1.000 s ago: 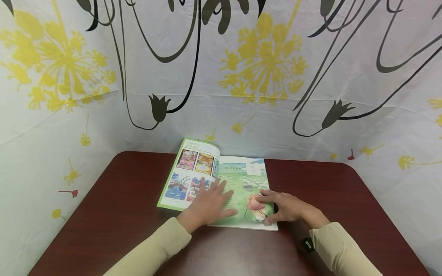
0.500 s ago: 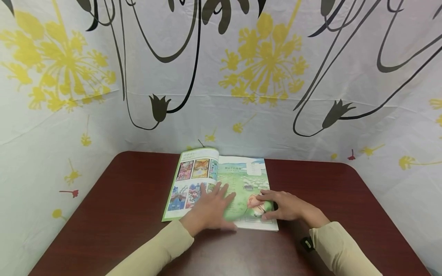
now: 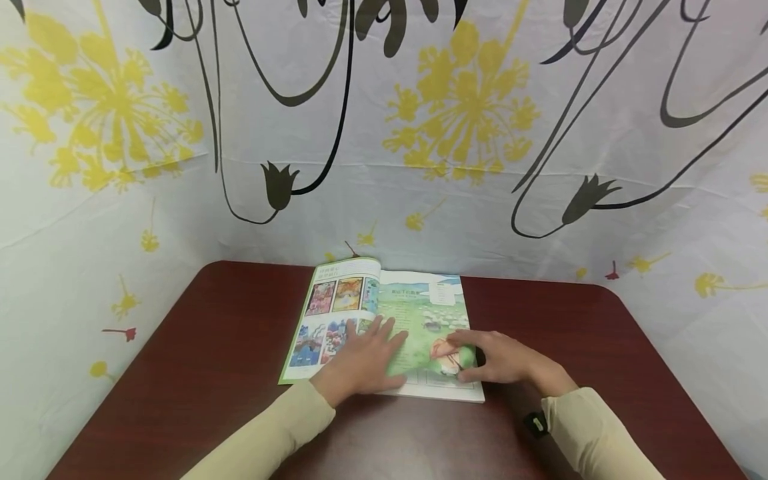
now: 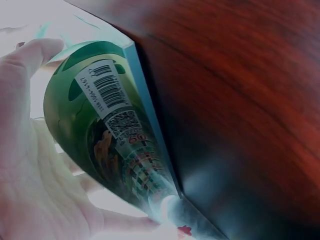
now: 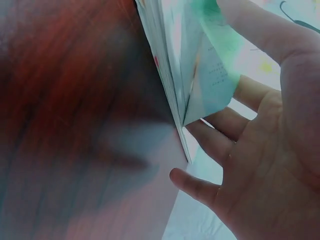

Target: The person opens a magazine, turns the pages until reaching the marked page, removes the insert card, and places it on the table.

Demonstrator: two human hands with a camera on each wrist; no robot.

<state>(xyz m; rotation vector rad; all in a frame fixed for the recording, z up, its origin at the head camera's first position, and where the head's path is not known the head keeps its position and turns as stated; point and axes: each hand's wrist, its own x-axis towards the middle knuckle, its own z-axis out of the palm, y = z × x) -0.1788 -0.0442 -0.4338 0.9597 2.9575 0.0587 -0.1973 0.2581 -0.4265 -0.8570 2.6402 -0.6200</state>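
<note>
An open magazine [image 3: 435,313] lies at the far middle of the table, with small pictures on its left page [image 3: 321,303] and a green meadow scene on the right. My left hand [image 3: 363,363] rests across the fold, fingers straight and spread. In the left wrist view, a curved green cover [image 4: 75,120] with a barcode [image 4: 105,85] bulges up beside the left hand [image 4: 40,175]. My right hand [image 3: 501,357] pinches the lower right part of a page between thumb and fingers. The right wrist view has that page [image 5: 212,85] raised from the stack beneath, by the right hand [image 5: 270,140].
The dark red wooden table [image 3: 180,373] has rounded far corners. White cloth [image 3: 390,200] printed with yellow and grey flowers hangs behind it and on both sides. A black band [image 3: 535,423] shows at the right sleeve cuff.
The magazine's left side has come down and swung slightly, its top edge now lower. The page corner under my right hand has lifted, uncovering white paper with boxes below. Both hands have hardly moved.
</note>
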